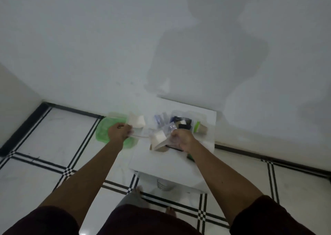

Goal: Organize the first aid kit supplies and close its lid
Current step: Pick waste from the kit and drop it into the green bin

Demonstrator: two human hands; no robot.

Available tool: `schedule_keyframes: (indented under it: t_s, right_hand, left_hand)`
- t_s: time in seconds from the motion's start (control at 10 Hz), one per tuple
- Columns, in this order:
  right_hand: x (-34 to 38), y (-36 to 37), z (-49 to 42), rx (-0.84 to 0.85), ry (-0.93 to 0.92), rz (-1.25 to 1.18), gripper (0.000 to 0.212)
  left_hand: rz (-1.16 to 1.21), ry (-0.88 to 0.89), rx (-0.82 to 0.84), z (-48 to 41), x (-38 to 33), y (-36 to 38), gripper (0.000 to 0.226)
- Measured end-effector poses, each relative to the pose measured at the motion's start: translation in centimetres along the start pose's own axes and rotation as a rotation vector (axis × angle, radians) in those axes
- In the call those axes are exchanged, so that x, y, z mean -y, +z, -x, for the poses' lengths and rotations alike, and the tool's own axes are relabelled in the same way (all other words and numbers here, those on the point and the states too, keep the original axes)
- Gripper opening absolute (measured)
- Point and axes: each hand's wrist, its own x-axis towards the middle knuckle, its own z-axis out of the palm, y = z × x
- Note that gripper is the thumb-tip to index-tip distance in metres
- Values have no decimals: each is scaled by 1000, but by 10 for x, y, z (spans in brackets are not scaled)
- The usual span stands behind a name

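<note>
A clear first aid box (202, 117) stands at the back right of a small white table (166, 163), with dark and pale packets inside. Its green lid (103, 130) hangs off the table's left side, partly under my left hand (119, 131), which is closed on a blurred clear wrapper with a pale packet (137, 122) just beyond it. My right hand (182, 139) grips a clear plastic bag holding a white packet (159, 138) near the table's middle. The picture is blurred, so small items are hard to tell apart.
A blue-and-white packet (158, 119) lies loose behind the bag. A green item (197, 126) and a tan one (203, 130) sit at the box's right. White wall runs close behind the table. Tiled floor with black lines lies left and below; my feet stand under the table's front edge.
</note>
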Motion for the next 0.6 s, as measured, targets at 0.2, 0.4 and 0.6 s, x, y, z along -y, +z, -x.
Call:
schedule_keyframes:
  t_s: [0.2, 0.4, 0.6]
  right_hand:
    - [12, 88, -45, -23, 45, 138, 14]
    - [19, 198, -109, -89, 91, 273, 27]
    - [0, 293, -219, -177, 133, 395, 32]
  left_hand:
    - [49, -95, -193, -72, 12, -66, 24]
    - [-27, -222, -226, -190, 37, -115, 37]
    - [-300, -203, -202, -315, 55, -142, 42]
